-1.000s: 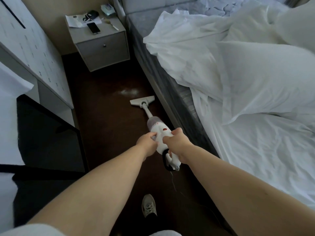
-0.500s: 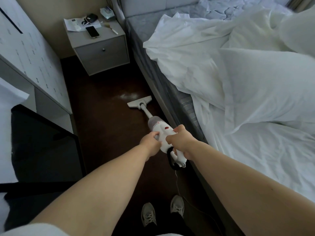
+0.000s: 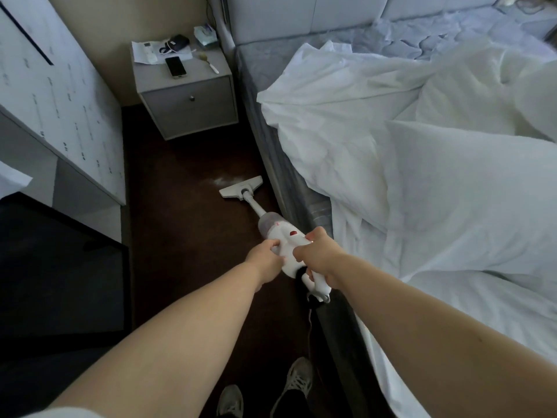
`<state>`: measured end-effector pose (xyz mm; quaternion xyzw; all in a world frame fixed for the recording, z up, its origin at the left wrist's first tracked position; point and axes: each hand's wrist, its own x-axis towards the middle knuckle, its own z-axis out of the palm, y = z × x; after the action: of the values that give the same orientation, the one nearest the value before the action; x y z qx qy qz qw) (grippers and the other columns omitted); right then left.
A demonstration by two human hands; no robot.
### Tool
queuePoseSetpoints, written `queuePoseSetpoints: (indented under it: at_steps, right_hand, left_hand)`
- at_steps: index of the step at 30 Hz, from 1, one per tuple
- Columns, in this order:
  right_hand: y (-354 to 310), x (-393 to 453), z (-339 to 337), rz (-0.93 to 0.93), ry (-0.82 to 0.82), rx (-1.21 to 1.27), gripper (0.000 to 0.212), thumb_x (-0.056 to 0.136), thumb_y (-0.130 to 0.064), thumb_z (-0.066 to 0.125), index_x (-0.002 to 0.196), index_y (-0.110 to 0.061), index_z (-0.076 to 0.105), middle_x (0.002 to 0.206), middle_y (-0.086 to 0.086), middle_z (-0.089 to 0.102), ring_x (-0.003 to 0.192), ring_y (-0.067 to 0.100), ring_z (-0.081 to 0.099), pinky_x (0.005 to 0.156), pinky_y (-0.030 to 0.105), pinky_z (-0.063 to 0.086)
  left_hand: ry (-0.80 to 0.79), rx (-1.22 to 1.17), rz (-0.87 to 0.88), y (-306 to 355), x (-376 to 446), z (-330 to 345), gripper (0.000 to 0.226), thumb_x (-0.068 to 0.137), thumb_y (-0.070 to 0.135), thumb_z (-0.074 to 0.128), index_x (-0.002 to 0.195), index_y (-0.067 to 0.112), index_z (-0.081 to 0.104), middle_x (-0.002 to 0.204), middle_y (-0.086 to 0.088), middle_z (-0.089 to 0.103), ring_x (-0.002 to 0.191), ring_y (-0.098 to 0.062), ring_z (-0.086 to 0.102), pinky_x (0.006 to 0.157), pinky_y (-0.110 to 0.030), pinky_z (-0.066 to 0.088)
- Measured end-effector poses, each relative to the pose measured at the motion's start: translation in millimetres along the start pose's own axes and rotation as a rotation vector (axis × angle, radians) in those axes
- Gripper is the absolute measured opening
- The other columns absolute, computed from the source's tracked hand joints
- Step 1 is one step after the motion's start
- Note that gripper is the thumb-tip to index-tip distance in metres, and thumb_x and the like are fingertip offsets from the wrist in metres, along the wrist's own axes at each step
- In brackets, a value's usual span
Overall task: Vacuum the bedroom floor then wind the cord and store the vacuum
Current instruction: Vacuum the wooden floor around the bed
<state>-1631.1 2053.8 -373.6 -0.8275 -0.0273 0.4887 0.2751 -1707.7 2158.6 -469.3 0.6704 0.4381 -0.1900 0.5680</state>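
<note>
We see a bedroom from head height. Bed (image 3: 422,176) fills the right side, rumpled white bedding (image 3: 346,140) spilling over its grey mattress edge. Dark brown floor (image 3: 180,236) runs as a narrow strip between the bed and a white patterned panel (image 3: 60,95) on the left, with a black flat surface (image 3: 60,267) below that panel. Grey nightstand (image 3: 187,98) sits at the far end of the strip, against the wall and just beside the bed; on top we make out a phone (image 3: 175,66), papers, a dark item and a tissue pack, details too small to read.

Vacuum (image 3: 280,239) is white, a stick type, angled down along the bed edge. Its floor head (image 3: 241,188) rests flat on the floor, touching a pale dusty patch (image 3: 221,180). Cord (image 3: 310,321) drops from the handle end and gets lost in the dark floor; we can't trace it further. Handle rear is mostly covered by the right hand.

Both arms are stretched forward. Left hand (image 3: 266,257) grips the left side of the vacuum body, fingers wrapped on it. Right hand (image 3: 319,254) is clenched round the handle, knuckles up. Hands sit close together, vacuum body between them.

Two grey sneakers (image 3: 297,381) show at the bottom edge, partly cut off.
</note>
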Motion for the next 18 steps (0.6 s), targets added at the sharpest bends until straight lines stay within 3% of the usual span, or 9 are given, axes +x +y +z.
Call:
queuePoseSetpoints:
  at_steps: [4,10,18]
  right_hand:
    - [0.4,16.1,-26.2,-0.010,-0.023,-0.025,0.048,0.091,-0.012,0.053,0.134,-0.022,0.032,0.090,0.005,0.045,0.093,0.023,0.055,0.089,0.037,0.052]
    - [-3.5,30.0,-45.6,-0.045,-0.047,-0.034,0.048,0.089,-0.012,0.052,0.132,-0.021,0.033,0.091,0.008,0.047,0.082,0.024,0.053,0.073,0.036,0.047]
    - [-20.3,41.0,-41.2,-0.057,-0.062,-0.080,0.051,0.090,-0.013,0.052,0.135,-0.021,0.030,0.096,0.008,0.047,0.093,0.027,0.056,0.087,0.040,0.051]
  left_hand:
    - [0.018,-0.048,-0.023,20.8,9.7,17.7,0.058,0.094,0.015,0.056,0.147,0.029,0.034,0.141,-0.010,0.047,0.117,-0.027,0.056,0.102,-0.045,0.048]
    - [0.136,-0.029,0.021,37.0,18.4,30.6,0.057,0.085,0.017,0.063,0.139,0.019,0.046,0.132,-0.016,0.058,0.118,-0.035,0.059,0.100,-0.048,0.049]
    - [0.150,-0.063,0.020,39.2,27.2,15.1,0.059,0.084,0.016,0.063,0.140,0.018,0.045,0.133,-0.015,0.058,0.119,-0.035,0.059,0.100,-0.049,0.049]
